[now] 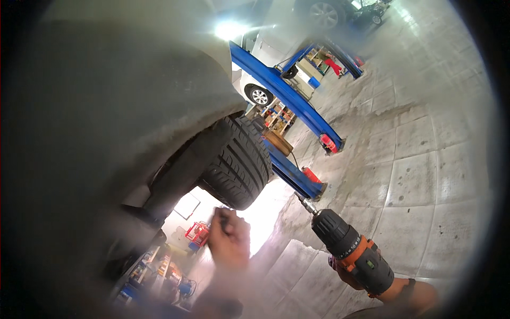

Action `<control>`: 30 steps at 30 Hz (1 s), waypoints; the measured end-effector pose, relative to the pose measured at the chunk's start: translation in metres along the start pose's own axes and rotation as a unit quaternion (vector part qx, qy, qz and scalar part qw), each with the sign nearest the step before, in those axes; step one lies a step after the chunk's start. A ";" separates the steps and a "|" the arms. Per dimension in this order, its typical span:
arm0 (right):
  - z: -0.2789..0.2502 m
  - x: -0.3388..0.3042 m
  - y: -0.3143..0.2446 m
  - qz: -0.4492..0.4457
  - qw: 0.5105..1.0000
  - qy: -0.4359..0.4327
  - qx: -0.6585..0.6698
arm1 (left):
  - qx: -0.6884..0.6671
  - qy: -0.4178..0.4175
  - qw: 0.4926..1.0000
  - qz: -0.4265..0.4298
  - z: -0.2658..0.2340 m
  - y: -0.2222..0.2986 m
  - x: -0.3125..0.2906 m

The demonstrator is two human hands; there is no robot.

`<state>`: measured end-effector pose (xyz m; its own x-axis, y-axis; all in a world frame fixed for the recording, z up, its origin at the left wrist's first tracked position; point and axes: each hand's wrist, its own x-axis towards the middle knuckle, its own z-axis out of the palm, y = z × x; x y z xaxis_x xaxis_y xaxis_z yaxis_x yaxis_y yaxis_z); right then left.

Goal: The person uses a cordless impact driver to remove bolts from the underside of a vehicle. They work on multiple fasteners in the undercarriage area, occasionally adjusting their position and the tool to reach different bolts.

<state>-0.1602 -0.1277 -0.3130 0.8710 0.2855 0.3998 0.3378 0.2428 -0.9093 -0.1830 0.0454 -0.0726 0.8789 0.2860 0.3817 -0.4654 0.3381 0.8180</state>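
My right hand (pixel 346 276) is wrapped round the grip of a black and orange cordless drill (pixel 350 247). A silver socket bit (pixel 307 204) sticks out of its chuck, pointing up and left, clear of the car. My left hand (pixel 231 239) is raised just below the car's tyre (pixel 239 165). Its fingers are curled closed, and a small dark thing shows between them, too blurred to name. The tyre, with its grooved tread, sits in the wheel arch of a raised car (pixel 143 80), whose body fills the left side.
Blue lift posts (pixel 287 85) stand beyond the tyre, with red fire extinguishers (pixel 328 142) at their feet. Farther off are a white car (pixel 255 87) and a person in red trousers (pixel 333 66). Shelves with parts (pixel 154 271) lie at lower left. Grey floor tiles (pixel 409 181) stretch right.
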 end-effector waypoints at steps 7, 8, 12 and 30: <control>0.028 -0.040 0.063 -0.137 0.989 0.056 -0.020 | -0.092 0.181 0.923 -0.326 -0.138 -0.117 -0.068; 0.030 -0.045 0.070 -0.114 0.992 0.045 -0.009 | -0.065 0.191 0.911 -0.360 -0.157 -0.135 -0.083; 0.019 -0.071 0.040 -0.115 0.992 -0.037 -0.037 | -0.103 0.203 0.868 -0.441 -0.233 -0.186 -0.148; -0.011 -0.104 0.008 0.080 0.931 -0.355 0.028 | -0.083 0.470 0.844 -0.246 -0.068 -0.144 -0.277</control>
<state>-0.2449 -0.1655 -0.3629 0.4465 0.8581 0.2538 0.1872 0.1878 -0.9642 -0.3666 -0.0214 -0.3260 0.5348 0.6330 -0.5597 -0.1461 0.7217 0.6766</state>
